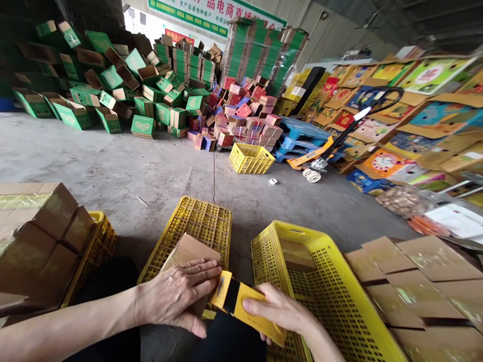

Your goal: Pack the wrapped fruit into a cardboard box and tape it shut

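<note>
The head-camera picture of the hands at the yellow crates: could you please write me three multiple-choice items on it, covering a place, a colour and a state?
1. Where does the small cardboard box rest?
A. on an upturned yellow crate
B. on the pallet truck
C. on the bare floor

2. What colour is the tape dispenser?
A. green
B. yellow and black
C. red

3. What is the left hand doing?
A. hanging free
B. lying flat on the box
C. lifting a crate

Answers: 1 A, the box sits on the upturned crate; 2 B, a yellow body with a black band; 3 B, its fingers spread over the box, while the right hand grips the dispenser.
</note>
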A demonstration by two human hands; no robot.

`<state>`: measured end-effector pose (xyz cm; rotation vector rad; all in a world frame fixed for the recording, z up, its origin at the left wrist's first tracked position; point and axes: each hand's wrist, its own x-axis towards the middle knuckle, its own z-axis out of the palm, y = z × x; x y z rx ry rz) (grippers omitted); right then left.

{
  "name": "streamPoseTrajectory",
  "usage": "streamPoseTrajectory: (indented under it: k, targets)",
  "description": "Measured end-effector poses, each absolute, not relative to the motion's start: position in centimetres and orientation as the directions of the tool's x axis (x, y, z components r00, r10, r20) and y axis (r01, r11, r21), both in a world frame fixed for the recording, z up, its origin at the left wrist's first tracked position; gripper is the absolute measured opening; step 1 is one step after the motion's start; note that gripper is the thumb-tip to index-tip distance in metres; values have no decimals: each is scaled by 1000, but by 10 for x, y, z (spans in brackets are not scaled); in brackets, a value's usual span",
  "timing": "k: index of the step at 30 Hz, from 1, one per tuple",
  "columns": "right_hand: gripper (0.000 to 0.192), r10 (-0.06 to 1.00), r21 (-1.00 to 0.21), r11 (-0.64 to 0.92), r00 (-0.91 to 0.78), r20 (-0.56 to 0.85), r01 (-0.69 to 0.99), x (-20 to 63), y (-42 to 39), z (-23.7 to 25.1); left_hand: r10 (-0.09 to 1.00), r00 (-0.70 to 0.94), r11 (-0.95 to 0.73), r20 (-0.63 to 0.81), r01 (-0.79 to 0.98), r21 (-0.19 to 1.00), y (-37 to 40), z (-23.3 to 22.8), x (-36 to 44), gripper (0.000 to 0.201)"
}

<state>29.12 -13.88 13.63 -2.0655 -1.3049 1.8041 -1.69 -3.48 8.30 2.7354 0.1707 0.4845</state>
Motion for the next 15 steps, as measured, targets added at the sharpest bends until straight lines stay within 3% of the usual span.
streamPoseTrajectory:
  k: [10,15]
  targets:
    - [82,651,-655,-630,-176,-738,418,309,-150,131,183,971,-884,157,93,458,-29,95,-20,97]
    - [83,639,-639,-649,-160,-752,413,325,-156,122,209,958,-883,196,99,458,-29,93,-19,99]
